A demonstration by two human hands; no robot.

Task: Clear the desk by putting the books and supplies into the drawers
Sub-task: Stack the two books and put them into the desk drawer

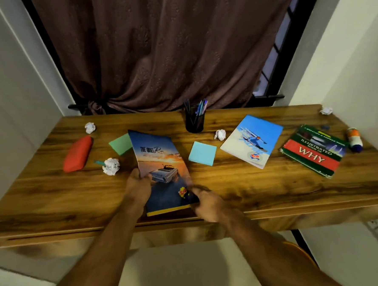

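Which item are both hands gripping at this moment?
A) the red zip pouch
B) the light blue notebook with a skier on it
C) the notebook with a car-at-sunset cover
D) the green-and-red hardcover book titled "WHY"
C: the left hand and right hand grip the car-at-sunset notebook by its near edges, lifting it off the wooden desk; the other three lie untouched.

Warm, dim indoor light is cast from above. The bench (241,183) is bowed by wide-angle distortion, and soft blur is seen toward the edges.
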